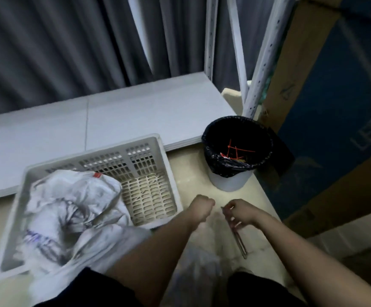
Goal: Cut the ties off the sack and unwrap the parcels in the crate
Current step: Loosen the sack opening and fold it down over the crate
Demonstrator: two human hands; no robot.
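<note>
A white perforated crate (pixel 149 151) sits on the floor at the left. A crumpled white woven sack (pixel 69 209) fills its left half and spills over the near rim, with a red tie (pixel 97 175) at its top. My left hand (pixel 201 207) is closed in a fist just right of the crate and seems to grip the top of a blurred, pale translucent bundle (pixel 200 260) hanging between my knees. My right hand (pixel 241 210) pinches a thin metal cutting tool (pixel 238 238) that points down and to the right.
A white bin with a black liner (pixel 213 160) stands beyond my hands and holds several cut red ties (pixel 235 150). A low white platform (pixel 113 116) runs behind the crate. A large cardboard box (pixel 335 129) and white rack posts (pixel 257 74) stand on the right.
</note>
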